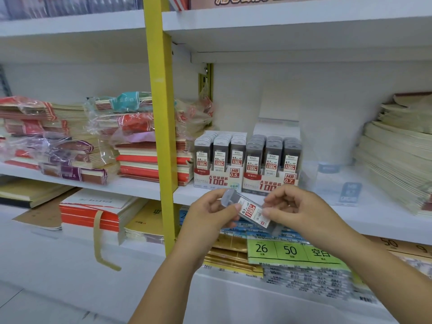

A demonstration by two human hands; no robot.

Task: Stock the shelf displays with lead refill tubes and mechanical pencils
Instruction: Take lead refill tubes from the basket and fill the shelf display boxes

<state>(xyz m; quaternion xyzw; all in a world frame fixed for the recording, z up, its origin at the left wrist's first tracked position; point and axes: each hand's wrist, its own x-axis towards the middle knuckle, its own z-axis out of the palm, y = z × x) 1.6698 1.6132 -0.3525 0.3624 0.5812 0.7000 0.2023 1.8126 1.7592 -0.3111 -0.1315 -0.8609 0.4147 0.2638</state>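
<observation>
two hands meet at the lower centre of the frame, in front of a white shelf (378, 218). the left hand (208, 213) pinches the grey capped end of one lead refill tube (251, 212) between thumb and curled fingers. the right hand (297, 206) pinches its lower, labelled end the same way. the tube lies tilted, cap toward the upper left, with a label reading 0.7. it is held in the air just below the display boxes and touches neither.

the step in hand looks like checking the tube's size before shelving it. the next move likely calls for turning it upright, label forward, and sliding it into the 0.7 display box (268, 181) at centre right, not the 0.5 display box (219, 178) just left of it.

counted: two display boxes, each showing three rows of tubes running back. how many tubes are in each row cannot be told. one tube is in hand.
</observation>
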